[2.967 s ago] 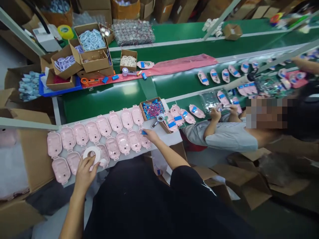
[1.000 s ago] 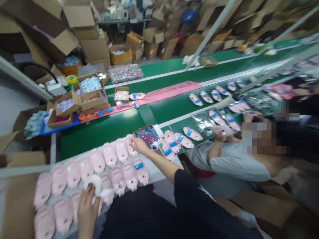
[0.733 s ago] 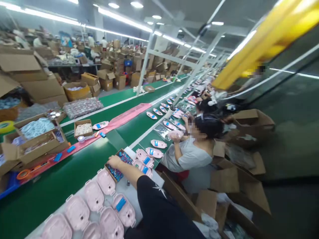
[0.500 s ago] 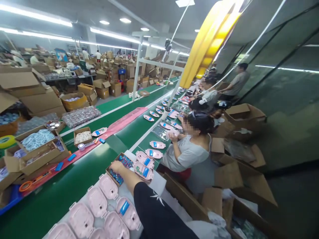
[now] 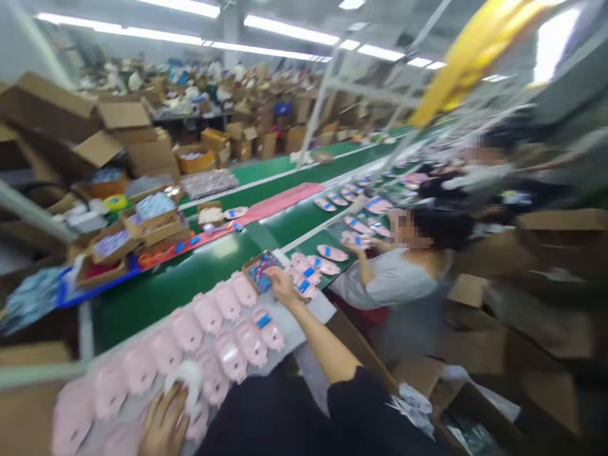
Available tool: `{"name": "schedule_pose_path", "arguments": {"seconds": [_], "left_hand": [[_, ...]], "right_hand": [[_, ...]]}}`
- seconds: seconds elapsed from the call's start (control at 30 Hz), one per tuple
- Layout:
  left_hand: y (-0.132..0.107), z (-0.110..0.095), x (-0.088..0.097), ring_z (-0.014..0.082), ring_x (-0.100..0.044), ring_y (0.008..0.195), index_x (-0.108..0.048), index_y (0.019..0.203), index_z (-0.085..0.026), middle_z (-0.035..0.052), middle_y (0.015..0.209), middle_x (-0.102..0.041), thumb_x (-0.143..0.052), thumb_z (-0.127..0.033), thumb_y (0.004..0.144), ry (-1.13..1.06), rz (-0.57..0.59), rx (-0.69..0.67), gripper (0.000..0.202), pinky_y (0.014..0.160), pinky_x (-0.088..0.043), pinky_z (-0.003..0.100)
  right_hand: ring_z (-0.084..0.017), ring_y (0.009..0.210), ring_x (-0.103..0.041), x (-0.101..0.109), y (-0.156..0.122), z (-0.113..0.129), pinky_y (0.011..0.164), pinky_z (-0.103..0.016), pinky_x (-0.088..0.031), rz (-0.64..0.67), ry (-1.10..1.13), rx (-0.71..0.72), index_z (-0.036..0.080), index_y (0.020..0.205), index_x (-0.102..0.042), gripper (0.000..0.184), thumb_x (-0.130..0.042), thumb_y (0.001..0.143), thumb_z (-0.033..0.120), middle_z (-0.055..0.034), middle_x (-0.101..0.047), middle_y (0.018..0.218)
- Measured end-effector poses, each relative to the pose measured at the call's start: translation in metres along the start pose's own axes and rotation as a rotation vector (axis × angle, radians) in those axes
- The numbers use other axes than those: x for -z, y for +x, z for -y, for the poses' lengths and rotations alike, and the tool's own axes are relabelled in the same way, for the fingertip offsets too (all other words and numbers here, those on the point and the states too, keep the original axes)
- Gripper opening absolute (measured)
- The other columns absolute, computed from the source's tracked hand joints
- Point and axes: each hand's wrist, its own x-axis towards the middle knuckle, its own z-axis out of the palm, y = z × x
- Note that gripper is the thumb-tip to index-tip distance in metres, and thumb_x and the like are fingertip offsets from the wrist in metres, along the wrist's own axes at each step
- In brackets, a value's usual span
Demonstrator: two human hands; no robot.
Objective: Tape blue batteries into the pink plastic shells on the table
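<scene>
Two rows of pink plastic shells [image 5: 223, 316] lie on a white sheet along the near edge of the green conveyor [image 5: 161, 288]. One shell [image 5: 267, 326] carries a blue piece. My right hand [image 5: 280, 285] reaches to a small cardboard box of blue parts [image 5: 259, 267], with a blue piece at its fingertips; the grip is smeared by motion. My left hand [image 5: 164, 424] rests at the bottom left, fingers wrapped on a white tape roll [image 5: 185, 380].
A seated person in a grey shirt [image 5: 394, 285] works just to my right on pink shells with blue pieces [image 5: 332, 253]. Open cardboard boxes of parts [image 5: 142, 228] stand across the belt. More cartons sit on the floor at right [image 5: 475, 373].
The view swung up over the hall and has come back down to the bench. My right hand stays at the box of blue parts; my left hand and tape roll are in view again.
</scene>
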Motion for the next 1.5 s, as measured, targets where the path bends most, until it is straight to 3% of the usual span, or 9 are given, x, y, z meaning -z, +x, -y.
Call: {"name": "schedule_pose_path", "arguments": {"seconds": [0.1, 0.23, 0.47, 0.63, 0.73, 0.83, 1.03, 1.27, 1.5], "left_hand": [[-0.01, -0.019, 0.014, 0.0298, -0.065, 0.122, -0.068, 0.132, -0.03, 0.0083, 0.117, -0.074, -0.06, -0.015, 0.086, 0.07, 0.041, 0.089, 0.049, 0.105, -0.057, 0.049], [0.01, -0.028, 0.027, 0.0312, -0.056, 0.131, -0.069, 0.129, -0.026, 0.009, 0.117, -0.072, -0.058, -0.01, 0.091, 0.026, 0.142, 0.044, 0.043, 0.107, -0.056, 0.051], [0.01, -0.034, 0.045, 0.0345, -0.047, 0.141, -0.068, 0.132, -0.026, 0.0079, 0.125, -0.07, -0.057, -0.007, 0.093, 0.042, 0.244, -0.04, 0.045, 0.109, -0.055, 0.051], [0.004, -0.036, 0.046, 0.0343, -0.051, 0.136, -0.071, 0.127, -0.027, 0.0079, 0.118, -0.071, -0.055, -0.004, 0.093, 0.154, 0.266, -0.002, 0.044, 0.098, -0.059, 0.045], [0.005, -0.039, 0.047, 0.0352, -0.053, 0.133, -0.072, 0.126, -0.026, 0.0106, 0.114, -0.07, -0.056, -0.005, 0.092, 0.199, 0.318, 0.079, 0.043, 0.091, -0.061, 0.044], [0.011, -0.045, 0.046, 0.0352, -0.053, 0.13, -0.073, 0.123, -0.025, 0.0114, 0.109, -0.069, -0.055, -0.006, 0.093, 0.222, 0.417, 0.168, 0.04, 0.086, -0.062, 0.043], [0.029, -0.056, 0.032, 0.0353, -0.05, 0.13, -0.073, 0.121, -0.027, 0.0112, 0.11, -0.067, -0.053, -0.007, 0.095, 0.262, 0.52, 0.34, 0.038, 0.081, -0.063, 0.039], [0.044, -0.053, 0.024, 0.0345, -0.045, 0.14, -0.066, 0.131, -0.029, 0.0116, 0.117, -0.064, -0.051, -0.006, 0.093, 0.169, 0.645, 0.217, 0.047, 0.071, -0.062, 0.033], [0.042, -0.055, -0.017, 0.0392, -0.045, 0.139, -0.069, 0.127, -0.025, 0.0133, 0.112, -0.065, -0.054, -0.014, 0.095, 0.218, 0.548, 0.373, 0.037, 0.088, -0.061, 0.044]], "right_hand": [[-0.022, 0.076, -0.067, -0.003, -0.043, 0.034, 0.077, -0.035, -0.058, 0.068, 0.193, -0.111, 0.024, 0.093, -0.06, 0.05, -0.034, 0.105, 0.065, -0.0059, -0.069, 0.08], [-0.022, 0.065, -0.069, -0.024, -0.095, 0.088, 0.066, -0.035, -0.059, 0.235, 0.416, -0.175, 0.025, 0.1, -0.056, 0.05, -0.028, 0.106, 0.067, -0.0059, -0.072, 0.076], [-0.026, 0.078, -0.073, -0.052, -0.123, 0.148, 0.078, -0.034, -0.056, 0.522, -0.078, 0.08, 0.02, 0.117, -0.069, 0.041, -0.038, 0.107, 0.045, -0.0117, -0.075, 0.084], [-0.029, 0.086, -0.075, -0.063, -0.126, 0.169, 0.086, -0.038, -0.056, 0.634, -0.135, 0.016, 0.02, 0.121, -0.07, 0.039, -0.039, 0.108, 0.04, -0.0118, -0.076, 0.084], [-0.029, 0.106, -0.074, -0.067, -0.131, 0.163, 0.096, -0.041, -0.057, 0.737, 0.21, -0.096, 0.024, 0.13, -0.067, 0.037, -0.054, 0.103, 0.045, -0.0109, -0.077, 0.109], [-0.029, 0.119, -0.07, -0.081, -0.145, 0.146, 0.103, -0.045, -0.057, 0.807, 0.664, -0.299, 0.024, 0.14, -0.061, 0.062, -0.079, 0.085, 0.047, -0.0106, -0.072, 0.128], [-0.028, 0.119, -0.07, -0.109, -0.18, 0.124, 0.108, -0.048, -0.054, 0.404, 0.958, -0.665, 0.023, 0.137, -0.063, 0.073, -0.09, 0.072, 0.045, -0.0109, -0.074, 0.124], [-0.027, 0.107, -0.073, -0.09, -0.148, 0.092, 0.098, -0.045, -0.059, 0.803, 0.982, -0.652, 0.019, 0.128, -0.072, 0.069, -0.095, 0.064, 0.032, -0.0069, -0.079, 0.107], [-0.022, 0.106, -0.073, -0.125, -0.169, 0.068, 0.094, -0.039, -0.062, 0.23, 1.227, -0.932, 0.025, 0.129, -0.064, 0.064, -0.091, 0.072, 0.034, -0.0063, -0.075, 0.122]]}}
